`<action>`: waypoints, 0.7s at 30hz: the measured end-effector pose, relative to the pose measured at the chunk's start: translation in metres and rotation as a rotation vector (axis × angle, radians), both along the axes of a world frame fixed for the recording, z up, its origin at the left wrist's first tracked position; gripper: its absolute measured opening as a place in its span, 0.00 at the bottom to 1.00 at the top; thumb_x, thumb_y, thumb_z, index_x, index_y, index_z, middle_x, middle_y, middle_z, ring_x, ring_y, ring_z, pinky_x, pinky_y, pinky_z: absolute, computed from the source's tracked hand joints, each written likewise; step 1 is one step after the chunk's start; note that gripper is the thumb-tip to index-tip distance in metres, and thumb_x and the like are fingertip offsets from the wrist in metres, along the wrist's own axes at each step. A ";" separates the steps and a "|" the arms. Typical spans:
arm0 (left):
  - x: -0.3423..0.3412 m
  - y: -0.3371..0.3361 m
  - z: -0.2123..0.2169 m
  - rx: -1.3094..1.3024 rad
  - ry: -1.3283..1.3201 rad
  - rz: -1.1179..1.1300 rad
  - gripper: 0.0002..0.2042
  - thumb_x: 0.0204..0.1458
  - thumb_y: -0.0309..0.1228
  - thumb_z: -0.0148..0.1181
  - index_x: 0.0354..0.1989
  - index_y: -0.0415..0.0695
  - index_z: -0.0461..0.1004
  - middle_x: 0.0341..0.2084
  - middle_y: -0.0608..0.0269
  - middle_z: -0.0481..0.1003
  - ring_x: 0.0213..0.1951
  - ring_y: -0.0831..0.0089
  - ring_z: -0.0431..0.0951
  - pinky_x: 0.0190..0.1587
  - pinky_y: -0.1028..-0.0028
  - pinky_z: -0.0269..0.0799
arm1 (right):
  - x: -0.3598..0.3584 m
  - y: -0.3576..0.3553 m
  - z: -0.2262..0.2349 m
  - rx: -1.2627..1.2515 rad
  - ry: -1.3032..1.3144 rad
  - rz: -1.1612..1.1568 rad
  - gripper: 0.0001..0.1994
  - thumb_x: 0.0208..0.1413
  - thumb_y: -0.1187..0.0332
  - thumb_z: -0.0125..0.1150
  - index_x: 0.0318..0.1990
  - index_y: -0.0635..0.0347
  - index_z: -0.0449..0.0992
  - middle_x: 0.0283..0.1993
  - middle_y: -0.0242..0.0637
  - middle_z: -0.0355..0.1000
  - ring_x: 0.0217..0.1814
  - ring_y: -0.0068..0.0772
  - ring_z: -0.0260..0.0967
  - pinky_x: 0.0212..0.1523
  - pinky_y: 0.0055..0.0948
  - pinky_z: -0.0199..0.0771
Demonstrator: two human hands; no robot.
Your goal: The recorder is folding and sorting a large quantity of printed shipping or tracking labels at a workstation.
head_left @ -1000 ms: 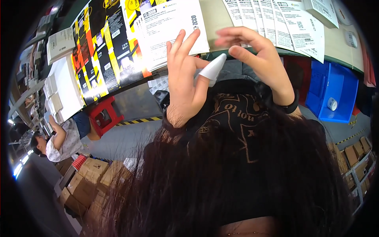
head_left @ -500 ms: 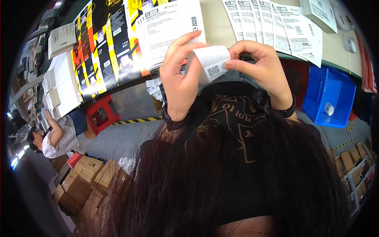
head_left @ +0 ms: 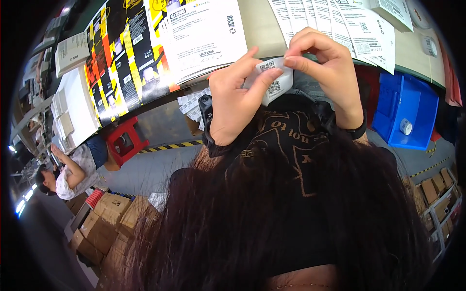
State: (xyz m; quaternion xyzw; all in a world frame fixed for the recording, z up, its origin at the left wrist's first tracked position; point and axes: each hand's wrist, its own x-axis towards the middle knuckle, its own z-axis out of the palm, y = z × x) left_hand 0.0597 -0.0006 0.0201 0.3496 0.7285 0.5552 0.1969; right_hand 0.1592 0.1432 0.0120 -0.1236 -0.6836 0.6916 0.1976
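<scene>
A curled white strip of labels [head_left: 275, 87] printed with square codes is held between my two hands, just off the table's near edge. My left hand [head_left: 235, 97] grips it from the left, thumb pressed on its printed face and index finger raised. At the strip's upper right corner, my right hand [head_left: 326, 68] pinches with thumb and index finger; whether a single label is lifted there is too small to tell. Beyond the left hand lies a stack of white printed sheets [head_left: 201, 41]. Several more sheets [head_left: 357, 29] are fanned out past the right hand.
Black, yellow and red printed sheets [head_left: 128, 53] cover the table's left part. A blue bin [head_left: 407, 111] with a white roll [head_left: 406, 127] inside stands at right. A red stool [head_left: 127, 140] and cardboard boxes [head_left: 99, 230] are at left, near another person [head_left: 73, 169].
The strip has turned and curled, now showing more codes, and sits slightly right. My left thumb has moved onto its face. My right hand has risen a little, to its upper corner.
</scene>
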 end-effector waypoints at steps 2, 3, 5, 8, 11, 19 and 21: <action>0.002 -0.001 0.006 -0.042 -0.051 -0.013 0.09 0.41 0.29 0.66 0.22 0.35 0.74 0.10 0.63 0.70 0.17 0.78 0.72 0.32 0.76 0.70 | 0.001 0.003 0.000 0.017 0.079 -0.056 0.07 0.47 0.77 0.61 0.35 0.64 0.73 0.31 0.32 0.70 0.36 0.22 0.67 0.39 0.19 0.66; 0.003 -0.001 0.009 -0.081 -0.100 -0.019 0.10 0.41 0.29 0.66 0.21 0.35 0.74 0.09 0.63 0.69 0.16 0.80 0.70 0.28 0.78 0.68 | 0.001 0.004 -0.001 0.026 0.119 -0.082 0.08 0.47 0.79 0.60 0.37 0.65 0.72 0.32 0.33 0.69 0.37 0.23 0.66 0.40 0.20 0.65; 0.003 -0.002 0.010 -0.122 -0.149 -0.027 0.10 0.41 0.29 0.66 0.20 0.34 0.73 0.09 0.63 0.69 0.15 0.82 0.68 0.23 0.80 0.66 | 0.000 0.004 -0.001 -0.086 0.150 -0.185 0.11 0.47 0.79 0.60 0.40 0.64 0.71 0.32 0.33 0.68 0.37 0.23 0.66 0.40 0.20 0.65; -0.001 -0.005 0.007 -0.084 -0.066 -0.029 0.11 0.41 0.29 0.67 0.19 0.34 0.73 0.07 0.67 0.66 0.12 0.82 0.63 0.17 0.81 0.58 | -0.001 0.003 0.001 -0.308 0.214 -0.387 0.17 0.47 0.79 0.60 0.46 0.62 0.69 0.32 0.33 0.68 0.37 0.24 0.66 0.41 0.21 0.66; -0.002 -0.008 0.011 -0.117 -0.109 -0.004 0.10 0.40 0.29 0.67 0.21 0.35 0.73 0.12 0.66 0.68 0.14 0.81 0.64 0.19 0.81 0.59 | 0.004 -0.003 0.010 -0.446 0.064 -0.086 0.35 0.47 0.82 0.59 0.63 0.63 0.50 0.42 0.44 0.69 0.43 0.31 0.68 0.45 0.25 0.67; -0.007 0.002 0.011 0.060 0.116 -0.030 0.10 0.40 0.23 0.65 0.31 0.35 0.74 0.39 0.59 0.70 0.37 0.79 0.69 0.40 0.77 0.64 | 0.010 -0.013 0.011 -0.405 -0.102 -0.018 0.37 0.44 0.83 0.62 0.63 0.63 0.51 0.31 0.35 0.70 0.35 0.20 0.67 0.38 0.17 0.66; -0.006 0.003 0.013 0.063 0.069 -0.026 0.11 0.41 0.21 0.64 0.35 0.34 0.73 0.45 0.58 0.69 0.43 0.79 0.68 0.47 0.75 0.64 | 0.012 -0.013 0.009 -0.327 -0.090 -0.013 0.32 0.46 0.81 0.61 0.60 0.62 0.56 0.32 0.35 0.69 0.37 0.22 0.67 0.40 0.19 0.66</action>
